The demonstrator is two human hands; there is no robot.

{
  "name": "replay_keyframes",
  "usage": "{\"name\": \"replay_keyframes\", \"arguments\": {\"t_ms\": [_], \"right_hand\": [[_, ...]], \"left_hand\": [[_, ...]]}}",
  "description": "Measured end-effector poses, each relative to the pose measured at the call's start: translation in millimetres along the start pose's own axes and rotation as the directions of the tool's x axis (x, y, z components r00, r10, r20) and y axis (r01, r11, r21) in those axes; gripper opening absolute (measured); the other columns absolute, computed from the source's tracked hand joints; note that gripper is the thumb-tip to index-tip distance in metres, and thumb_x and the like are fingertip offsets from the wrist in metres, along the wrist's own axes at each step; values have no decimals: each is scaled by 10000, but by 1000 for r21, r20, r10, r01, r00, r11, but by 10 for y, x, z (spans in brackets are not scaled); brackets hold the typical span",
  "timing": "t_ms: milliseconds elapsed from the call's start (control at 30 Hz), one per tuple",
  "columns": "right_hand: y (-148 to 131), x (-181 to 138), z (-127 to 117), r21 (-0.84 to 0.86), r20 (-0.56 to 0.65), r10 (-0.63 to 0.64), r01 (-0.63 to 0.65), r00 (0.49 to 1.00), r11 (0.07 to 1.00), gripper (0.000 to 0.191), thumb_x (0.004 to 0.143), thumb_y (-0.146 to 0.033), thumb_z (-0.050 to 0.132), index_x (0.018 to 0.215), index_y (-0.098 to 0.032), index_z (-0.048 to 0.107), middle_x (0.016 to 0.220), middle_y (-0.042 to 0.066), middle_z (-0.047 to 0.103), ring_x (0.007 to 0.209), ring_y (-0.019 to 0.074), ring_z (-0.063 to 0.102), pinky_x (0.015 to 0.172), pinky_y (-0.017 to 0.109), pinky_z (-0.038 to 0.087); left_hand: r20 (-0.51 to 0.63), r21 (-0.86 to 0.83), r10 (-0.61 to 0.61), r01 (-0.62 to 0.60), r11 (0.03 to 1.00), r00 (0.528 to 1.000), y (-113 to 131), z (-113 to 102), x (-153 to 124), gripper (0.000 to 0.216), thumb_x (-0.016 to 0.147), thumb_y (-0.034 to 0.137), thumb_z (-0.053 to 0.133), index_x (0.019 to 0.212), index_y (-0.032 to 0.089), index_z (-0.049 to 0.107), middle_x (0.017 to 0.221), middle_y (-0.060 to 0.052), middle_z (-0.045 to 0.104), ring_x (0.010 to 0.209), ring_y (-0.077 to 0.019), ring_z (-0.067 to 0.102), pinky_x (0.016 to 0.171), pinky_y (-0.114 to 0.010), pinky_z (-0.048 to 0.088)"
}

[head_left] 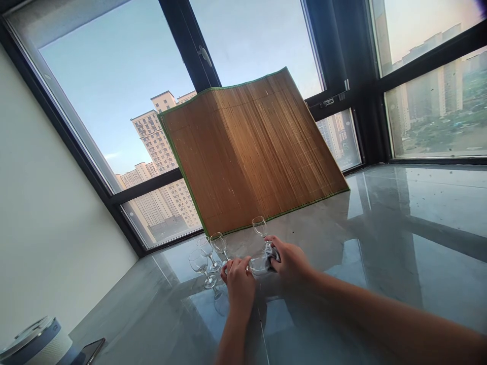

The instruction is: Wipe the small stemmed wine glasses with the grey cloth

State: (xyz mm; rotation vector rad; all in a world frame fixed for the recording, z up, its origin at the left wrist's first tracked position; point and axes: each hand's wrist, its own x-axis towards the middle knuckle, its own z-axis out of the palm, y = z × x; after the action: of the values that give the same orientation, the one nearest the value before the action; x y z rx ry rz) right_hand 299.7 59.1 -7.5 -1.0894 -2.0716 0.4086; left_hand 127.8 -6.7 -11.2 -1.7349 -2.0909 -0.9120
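Observation:
My left hand (239, 281) is closed around the stem end of a small stemmed glass (258, 266), which is tilted on its side above the shiny counter. A crumpled grey cloth (271, 256) is gripped in my right hand (292, 259) and pressed against the glass's mouth end. Left of my left hand, three more clear stemmed glasses stand upright: a front one (198, 261), one behind it (205, 247) and another (218, 243) nearest my fingers. A further stemmed glass (259, 226) stands just beyond my right hand, its lower part hidden by the fingers.
A brown bamboo mat (251, 157) with green edging leans against the window at the back. On the grey counter (342, 314), at the lower left, are a white and blue lidded container (41, 344) and a dark phone-like slab (91, 351). A pale wall borders the left.

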Motion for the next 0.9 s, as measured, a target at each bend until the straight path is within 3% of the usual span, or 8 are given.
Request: {"name": "replay_keyframes", "arguments": {"t_ms": [400, 900], "right_hand": [[22, 3, 16, 22, -27, -13, 13, 1000, 1000, 557, 801, -203, 558, 1354, -234, 500, 998, 41, 722, 806, 194, 644, 673, 259, 342], [6, 14, 24, 61, -30, -8, 10, 1000, 998, 533, 776, -185, 558, 1307, -214, 529, 883, 26, 696, 771, 196, 619, 656, 262, 320]], "left_hand": [[4, -2, 5, -5, 1000, 1000, 10, -12, 1, 450, 772, 59, 479, 1060, 262, 758, 990, -55, 730, 1078, -259, 590, 1044, -459, 264], [0, -30, 25, -25, 999, 1000, -50, 41, 9, 425, 787, 77, 484, 1051, 263, 760, 977, -57, 734, 1059, -272, 594, 1017, -458, 286]]}}
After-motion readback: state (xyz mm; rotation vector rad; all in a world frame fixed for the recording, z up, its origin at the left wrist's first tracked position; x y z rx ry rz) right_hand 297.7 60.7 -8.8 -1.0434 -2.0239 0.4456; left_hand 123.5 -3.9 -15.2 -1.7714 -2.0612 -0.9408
